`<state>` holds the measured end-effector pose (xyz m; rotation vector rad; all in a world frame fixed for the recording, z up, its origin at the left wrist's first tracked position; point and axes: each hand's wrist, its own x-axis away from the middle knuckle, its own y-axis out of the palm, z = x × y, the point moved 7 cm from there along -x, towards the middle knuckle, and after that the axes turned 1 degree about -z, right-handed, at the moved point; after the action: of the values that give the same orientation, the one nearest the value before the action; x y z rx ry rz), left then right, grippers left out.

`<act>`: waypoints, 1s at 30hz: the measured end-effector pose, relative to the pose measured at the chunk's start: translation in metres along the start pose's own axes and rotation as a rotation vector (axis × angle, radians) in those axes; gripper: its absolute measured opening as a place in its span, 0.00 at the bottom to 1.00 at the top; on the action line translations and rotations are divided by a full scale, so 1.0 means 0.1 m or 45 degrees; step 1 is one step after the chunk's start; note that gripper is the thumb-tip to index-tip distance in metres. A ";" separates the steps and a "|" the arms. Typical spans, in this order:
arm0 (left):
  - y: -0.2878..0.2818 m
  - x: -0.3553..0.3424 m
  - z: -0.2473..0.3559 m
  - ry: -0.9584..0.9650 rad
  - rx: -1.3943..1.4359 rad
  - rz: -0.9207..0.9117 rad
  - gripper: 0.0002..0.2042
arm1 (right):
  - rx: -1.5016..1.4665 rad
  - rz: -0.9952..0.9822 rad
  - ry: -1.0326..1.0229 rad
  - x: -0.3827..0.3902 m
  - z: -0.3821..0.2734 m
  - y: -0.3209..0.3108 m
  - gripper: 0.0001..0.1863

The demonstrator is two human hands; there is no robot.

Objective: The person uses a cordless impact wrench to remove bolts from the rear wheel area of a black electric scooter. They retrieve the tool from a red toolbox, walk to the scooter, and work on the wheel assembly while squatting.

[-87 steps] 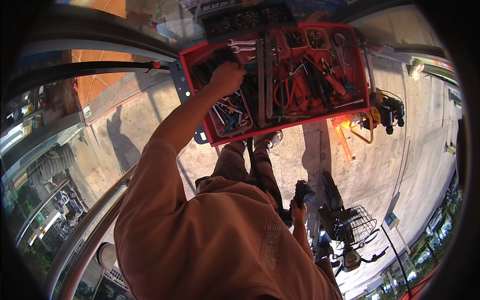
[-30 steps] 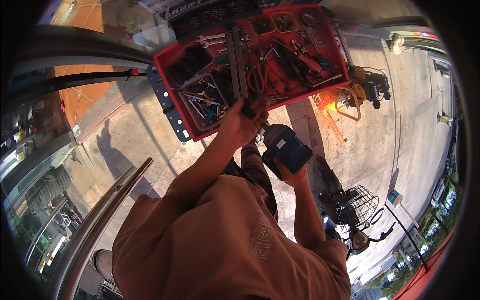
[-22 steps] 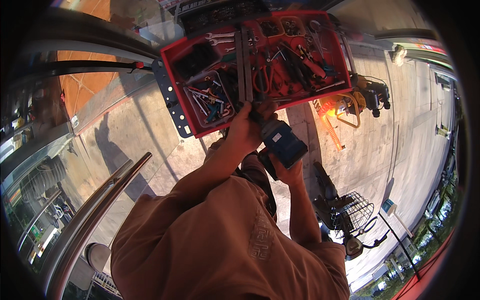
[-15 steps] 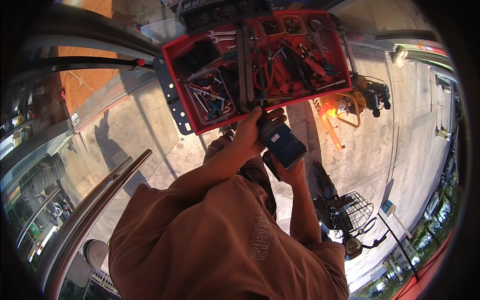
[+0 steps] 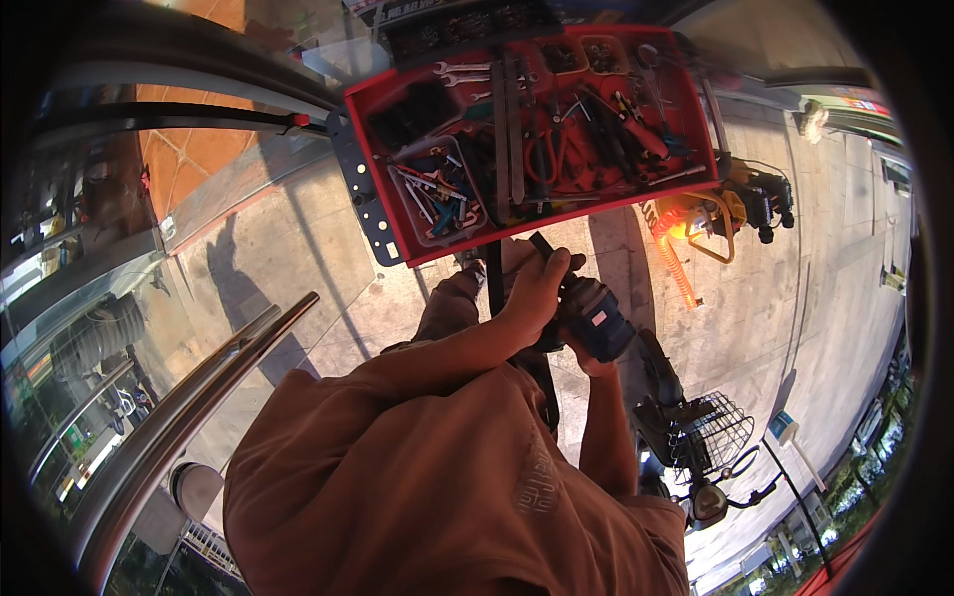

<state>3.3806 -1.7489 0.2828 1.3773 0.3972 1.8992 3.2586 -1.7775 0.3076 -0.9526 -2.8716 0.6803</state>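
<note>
Right hand [image 5: 594,362] grips power tool [image 5: 600,320]; left hand [image 5: 537,290] pinches dark piece [image 5: 542,243] near its nose, likely steadying; red tray [image 5: 596,208] ahead.

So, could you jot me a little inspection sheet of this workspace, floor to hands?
Surface: red tray of tools; below, sunlit pale paving.
Things in use: blue-black power tool; short black piece, exact kind unclear.
Clutter: wrenches, long metal bars and a clear bin of small tools, all inside the tray.
Hands: left hand closed around the black piece; right hand gripping the power tool.
Cables: orange coiled hose by a yellow machine.
Surroundings: metal rails; parked two-wheeler.
</note>
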 end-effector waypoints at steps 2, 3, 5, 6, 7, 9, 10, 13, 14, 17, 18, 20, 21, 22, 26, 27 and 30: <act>-0.10 -0.03 0.07 0.099 -0.212 -0.044 0.16 | 0.062 0.080 -0.076 0.02 -0.06 0.04 0.13; -0.15 -0.04 0.12 0.157 -0.308 -0.074 0.15 | 0.088 0.054 -0.028 0.01 -0.06 0.07 0.13; -0.21 -0.03 0.12 0.025 -0.447 -0.259 0.16 | 0.139 0.072 -0.075 -0.04 -0.16 0.04 0.13; -0.29 -0.02 0.18 -0.045 -0.542 -0.383 0.17 | 0.111 0.075 -0.032 -0.06 -0.18 0.02 0.13; -0.37 0.01 0.25 -0.123 -0.623 -0.510 0.18 | 0.088 0.071 -0.050 -0.08 -0.23 -0.02 0.13; -0.62 -0.06 0.57 -0.065 -0.784 -0.549 0.15 | 0.104 0.004 -0.048 -0.06 -0.29 -0.09 0.12; -0.90 -0.25 0.81 -0.024 -1.296 -0.251 0.15 | 0.144 -0.063 -0.103 -0.03 -0.34 -0.10 0.11; -1.34 -0.41 1.79 0.758 -1.654 0.382 0.13 | 0.052 0.039 0.141 0.18 -0.20 -0.17 0.12; -1.47 -0.47 2.05 0.858 -1.860 0.588 0.13 | -0.137 0.112 0.162 0.26 -0.14 -0.16 0.14; -1.75 -0.65 2.62 1.043 -2.107 0.991 0.12 | 0.039 0.040 0.213 0.48 0.01 -0.16 0.18; -1.81 -0.77 2.73 0.999 -2.197 0.974 0.12 | 0.015 0.062 0.263 0.55 0.06 -0.17 0.18; -1.92 -1.00 2.92 0.857 -2.371 0.948 0.13 | -0.056 0.110 0.337 0.69 0.13 -0.17 0.18; -1.95 -1.10 2.98 0.813 -2.397 0.888 0.13 | -0.084 0.118 0.402 0.75 0.17 -0.16 0.18; -1.97 -1.20 3.03 0.769 -2.421 0.830 0.14 | -0.134 0.132 0.438 0.80 0.20 -0.15 0.18; -1.98 -1.46 3.06 0.552 -2.515 0.731 0.15 | -0.318 0.107 0.562 0.95 0.26 -0.07 0.22; -1.95 -1.47 3.08 0.576 -2.490 0.723 0.15 | -0.334 0.097 0.635 0.98 0.30 -0.05 0.22; -1.86 -1.48 3.08 0.635 -2.391 0.667 0.18 | -0.384 0.104 0.665 0.99 0.30 -0.01 0.23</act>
<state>3.7547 -1.7823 0.1808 -0.3166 -1.3529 1.7811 3.1727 -1.7333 0.2711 -1.0875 -2.5073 -0.0180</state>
